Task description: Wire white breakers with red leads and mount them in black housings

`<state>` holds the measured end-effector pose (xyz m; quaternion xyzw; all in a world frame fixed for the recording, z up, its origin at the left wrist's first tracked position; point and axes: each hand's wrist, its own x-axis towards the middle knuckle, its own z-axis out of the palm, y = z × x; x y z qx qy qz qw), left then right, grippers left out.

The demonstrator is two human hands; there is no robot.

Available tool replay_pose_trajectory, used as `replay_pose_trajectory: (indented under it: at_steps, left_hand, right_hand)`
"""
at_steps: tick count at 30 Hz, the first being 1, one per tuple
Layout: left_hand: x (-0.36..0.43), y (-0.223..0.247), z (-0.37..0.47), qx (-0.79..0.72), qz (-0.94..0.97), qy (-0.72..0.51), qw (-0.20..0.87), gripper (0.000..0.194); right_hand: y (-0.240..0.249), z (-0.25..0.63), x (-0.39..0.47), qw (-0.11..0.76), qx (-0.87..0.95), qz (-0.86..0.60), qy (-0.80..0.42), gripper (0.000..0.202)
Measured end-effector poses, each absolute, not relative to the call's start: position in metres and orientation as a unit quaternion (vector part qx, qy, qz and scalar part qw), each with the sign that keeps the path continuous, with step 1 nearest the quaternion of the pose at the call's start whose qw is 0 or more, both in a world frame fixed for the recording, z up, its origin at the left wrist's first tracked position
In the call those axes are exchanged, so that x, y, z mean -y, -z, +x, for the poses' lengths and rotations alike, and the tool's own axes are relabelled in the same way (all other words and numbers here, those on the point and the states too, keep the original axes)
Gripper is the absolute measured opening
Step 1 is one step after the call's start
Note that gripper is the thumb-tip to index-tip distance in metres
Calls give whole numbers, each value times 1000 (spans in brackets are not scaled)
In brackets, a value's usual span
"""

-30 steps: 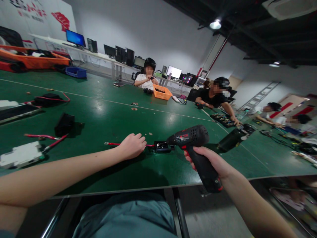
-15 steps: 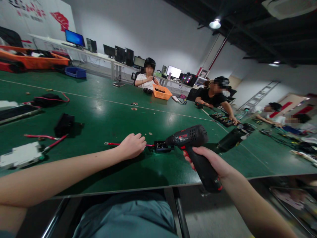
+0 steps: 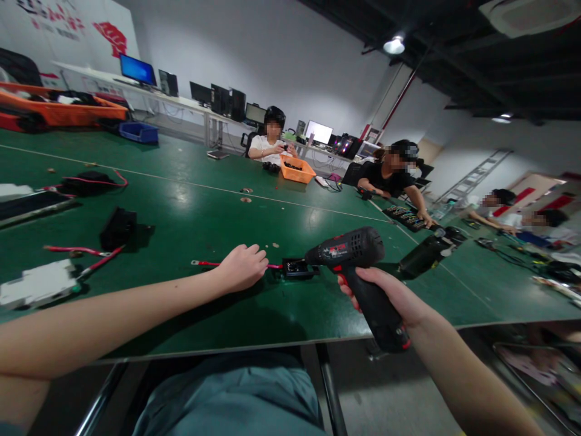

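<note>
My right hand (image 3: 394, 295) is wrapped round the handle of a black and red cordless drill (image 3: 348, 247). The drill points left, its bit over a small black housing (image 3: 300, 274) with metal parts inside, lying on the table. A red cable (image 3: 207, 263) runs from the housing's left side and ends in a metal ring lug. Resting on the table just left of the housing, my left hand (image 3: 245, 266) is closed over the middle of this cable; its fingertips are partly hidden.
A dark bottle (image 3: 429, 254) lies tilted right of the drill. At left are a black block (image 3: 118, 229), a white breaker-like part (image 3: 40, 283) and red cables (image 3: 97, 263). Across the green table (image 3: 195, 221), a person sits behind an orange bin (image 3: 297, 171); another person (image 3: 391, 175) reaches rightward.
The drill and my right hand have shifted very slightly right. My left hand and the housing stay in place. The person behind the orange bin has moved their hands.
</note>
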<state>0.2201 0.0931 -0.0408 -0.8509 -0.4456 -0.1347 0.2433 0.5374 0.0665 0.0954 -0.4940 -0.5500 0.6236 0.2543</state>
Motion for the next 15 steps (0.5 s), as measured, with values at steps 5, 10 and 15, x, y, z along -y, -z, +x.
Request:
replay_pose_trajectory:
  at_steps: [5,10,15]
  left_hand:
    - [-92,39,220,447,-852,131,239,25]
    - [-92,38,220,448,-853,132,233,22]
    - [-92,37,221,451,-852,132,230,23]
  right_hand:
    - [-97,534,-65,262,544,-493,-626,33]
    - [-95,531,-67,260,544,-494,-626,37]
    - [-91,532,-70,262,541,-499,-624,37]
